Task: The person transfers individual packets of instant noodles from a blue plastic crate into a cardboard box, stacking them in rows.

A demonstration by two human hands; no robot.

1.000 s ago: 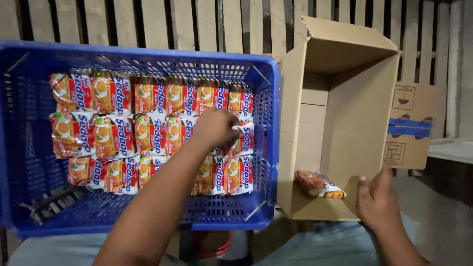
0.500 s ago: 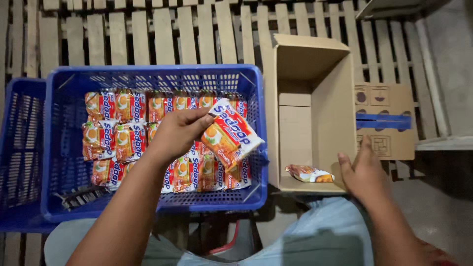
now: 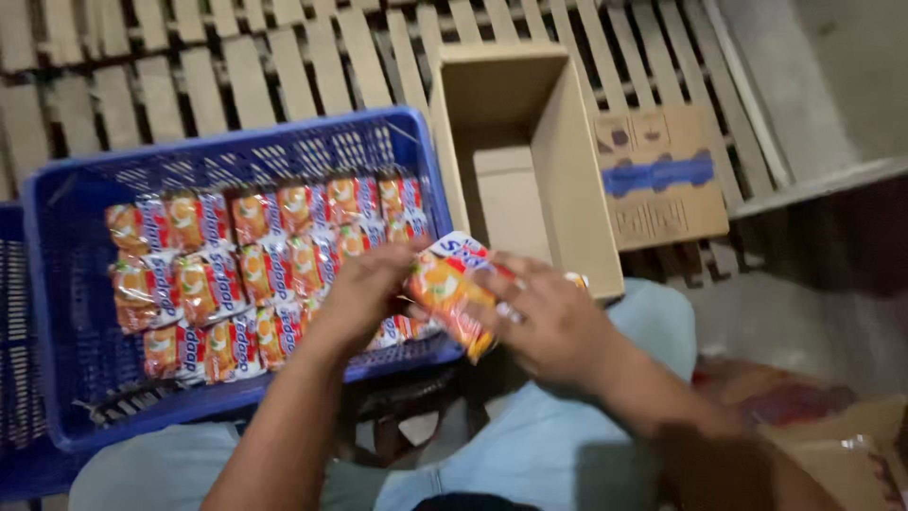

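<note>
Noodle packet [image 3: 452, 289] pinched between left hand [image 3: 364, 293] and right hand [image 3: 544, 317], over blue crate [image 3: 66, 284] beside cardboard box [image 3: 567, 180].

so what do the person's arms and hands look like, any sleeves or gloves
Both forearms are bare, with no sleeves or gloves in view. The left hand shows no ring or watch. The right hand seems equally plain, though motion blur hides fine detail.

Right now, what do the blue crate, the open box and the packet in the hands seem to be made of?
The blue crate looks like moulded plastic: perforated lattice walls and a faint sheen. The open box looks like matte brown cardboard, with flat folded panels and flaps. The packet, held by the left hand and right hand, seems thin glossy plastic film, though motion blur leaves that uncertain.
</note>
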